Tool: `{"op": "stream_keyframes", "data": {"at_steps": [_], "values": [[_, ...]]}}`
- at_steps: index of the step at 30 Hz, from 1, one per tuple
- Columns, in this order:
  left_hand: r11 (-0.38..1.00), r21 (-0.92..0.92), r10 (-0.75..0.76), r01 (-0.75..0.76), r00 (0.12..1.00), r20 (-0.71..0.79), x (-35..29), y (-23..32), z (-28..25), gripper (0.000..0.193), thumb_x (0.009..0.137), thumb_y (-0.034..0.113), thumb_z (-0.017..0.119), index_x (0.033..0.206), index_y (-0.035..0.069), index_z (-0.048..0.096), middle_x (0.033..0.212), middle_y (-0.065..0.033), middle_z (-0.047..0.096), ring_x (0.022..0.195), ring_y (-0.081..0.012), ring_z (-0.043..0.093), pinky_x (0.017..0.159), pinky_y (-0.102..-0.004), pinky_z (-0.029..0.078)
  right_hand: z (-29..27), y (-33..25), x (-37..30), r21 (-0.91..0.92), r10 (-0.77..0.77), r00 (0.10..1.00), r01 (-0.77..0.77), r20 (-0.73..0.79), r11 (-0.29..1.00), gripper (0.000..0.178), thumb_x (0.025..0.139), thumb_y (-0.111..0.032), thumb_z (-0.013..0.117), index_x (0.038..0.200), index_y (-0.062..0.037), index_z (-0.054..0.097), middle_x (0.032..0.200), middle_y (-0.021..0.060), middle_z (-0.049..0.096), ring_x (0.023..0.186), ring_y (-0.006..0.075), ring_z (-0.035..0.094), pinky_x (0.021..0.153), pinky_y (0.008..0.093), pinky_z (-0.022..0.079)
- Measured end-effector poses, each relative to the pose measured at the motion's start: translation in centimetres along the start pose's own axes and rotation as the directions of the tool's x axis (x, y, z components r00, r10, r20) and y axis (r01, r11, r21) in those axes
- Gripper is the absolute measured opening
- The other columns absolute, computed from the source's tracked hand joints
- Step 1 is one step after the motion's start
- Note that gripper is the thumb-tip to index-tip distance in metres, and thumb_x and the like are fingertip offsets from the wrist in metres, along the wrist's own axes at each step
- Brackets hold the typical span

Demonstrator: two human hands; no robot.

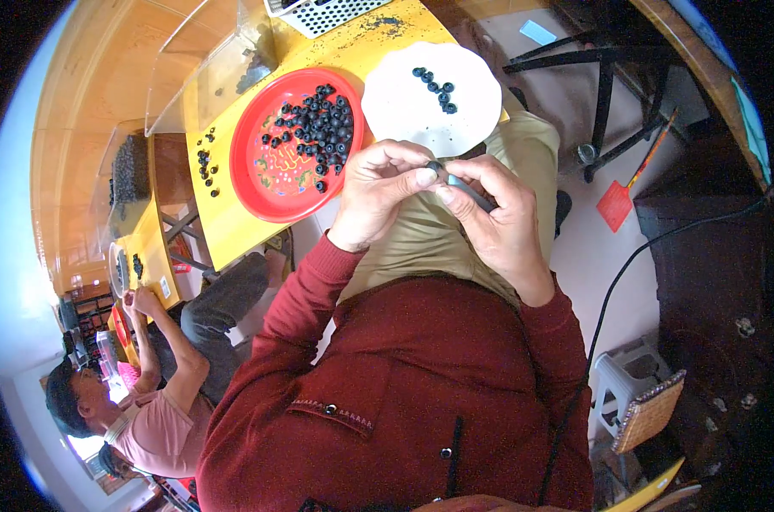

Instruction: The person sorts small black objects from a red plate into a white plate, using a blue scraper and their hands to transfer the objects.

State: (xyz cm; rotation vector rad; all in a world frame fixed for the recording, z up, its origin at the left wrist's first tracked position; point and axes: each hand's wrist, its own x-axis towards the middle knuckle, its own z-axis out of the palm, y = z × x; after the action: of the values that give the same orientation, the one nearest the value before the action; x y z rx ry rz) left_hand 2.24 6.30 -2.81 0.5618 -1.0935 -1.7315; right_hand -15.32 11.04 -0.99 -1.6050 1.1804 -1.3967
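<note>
My left hand [378,183] and my right hand [494,213] meet over my lap in front of the yellow table [353,47]. The left fingertips pinch a small black ring-shaped part [435,166] at the tip of a slim grey tool [471,189] that my right hand grips. Just beyond the hands lies a white plate [404,111] with several of the same black parts in a row [434,85]. Left of it a red plate [272,171] holds a heap of several black parts [319,124].
A few loose black parts [204,162] lie on the yellow table left of the red plate. A clear plastic box [208,72] and a white perforated basket [319,13] stand at the back. Another person [161,401] sits at lower left. A stool [639,401] and a black cable [609,299] are at right.
</note>
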Motion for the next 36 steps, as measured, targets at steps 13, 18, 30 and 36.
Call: {"op": "stream_keyframes", "data": {"at_steps": [13, 18, 30, 36], "values": [[0.997, -0.019, 0.082, -0.08, 0.989, 0.124, -0.8, 0.8, 1.1, 0.013, 0.083, -0.004, 0.068, 0.095, -0.002, 0.063, 0.094, -0.0149, 0.066, 0.081, -0.0205, 0.066, 0.076, -0.0329, 0.056, -1.1, -0.3, -0.1, 0.044, 0.082, 0.996, -0.08, -0.041, 0.996, 0.018, 0.083, -0.009, 0.072, 0.096, 0.0018, 0.066, 0.086, 0.0109, 0.067, 0.077, 0.0171, 0.064, 0.07, 0.0278, 0.05], [0.997, -0.041, 0.067, -0.063, 0.991, 0.117, -0.6, 1.5, 2.1, 0.012, 0.083, -0.001, 0.069, 0.094, -0.001, 0.062, 0.091, -0.0134, 0.065, 0.079, -0.0205, 0.066, 0.075, -0.0341, 0.057, -2.3, -0.3, -0.5, 0.188, 0.255, 0.966, -0.245, -0.034, 0.951, 0.022, 0.087, -0.013, 0.071, 0.103, 0.0014, 0.066, 0.085, 0.0051, 0.067, 0.076, 0.008, 0.061, 0.068, 0.0243, 0.049], [0.999, 0.032, 0.02, -0.024, 0.993, 0.115, -0.8, 0.4, 2.2, 0.02, 0.082, -0.005, 0.07, 0.097, 0.0, 0.057, 0.092, -0.0112, 0.065, 0.084, -0.02, 0.067, 0.075, -0.0346, 0.058, -1.5, -0.5, -0.8, 0.372, 0.055, 0.997, -0.068, 0.047, 0.926, 0.021, 0.09, -0.018, 0.069, 0.097, 0.0013, 0.067, 0.082, 0.0027, 0.066, 0.075, 0.0053, 0.058, 0.064, 0.0202, 0.046], [0.999, 0.014, -0.031, 0.029, 0.987, 0.155, -1.0, 0.7, 2.7, 0.019, 0.082, -0.004, 0.07, 0.094, 0.001, 0.056, 0.092, -0.0107, 0.065, 0.082, -0.0204, 0.068, 0.074, -0.0344, 0.058, -2.3, -1.1, -0.9, 0.622, 0.268, 0.933, -0.359, 0.238, 0.696, 0.019, 0.093, -0.02, 0.065, 0.098, -0.0013, 0.067, 0.068, -0.0019, 0.06, 0.051, -0.0001, 0.044, 0.045, 0.0162, 0.032]]}}
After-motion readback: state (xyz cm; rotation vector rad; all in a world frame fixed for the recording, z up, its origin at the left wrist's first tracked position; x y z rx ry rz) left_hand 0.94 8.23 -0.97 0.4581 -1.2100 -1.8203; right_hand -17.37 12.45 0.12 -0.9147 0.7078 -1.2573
